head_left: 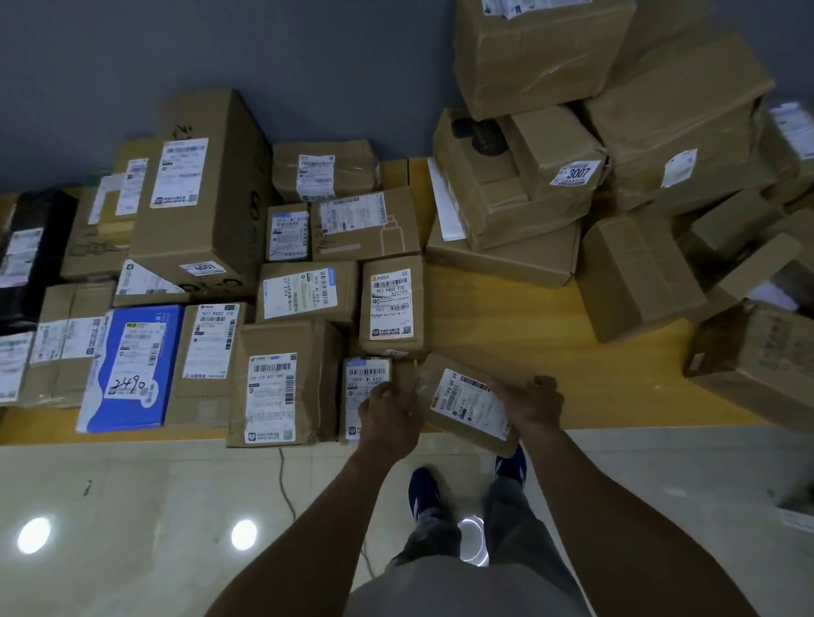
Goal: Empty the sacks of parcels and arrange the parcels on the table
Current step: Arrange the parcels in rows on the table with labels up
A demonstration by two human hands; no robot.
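Slightly tilted parcel (467,401) gripped between left hand (391,414), right hand (535,400).

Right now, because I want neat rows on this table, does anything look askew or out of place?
The boxes on the right are heaped and tilted against each other, unlike the flat, label-up rows on the left. The parcel held in the left hand and right hand sits askew over the front edge of the table.
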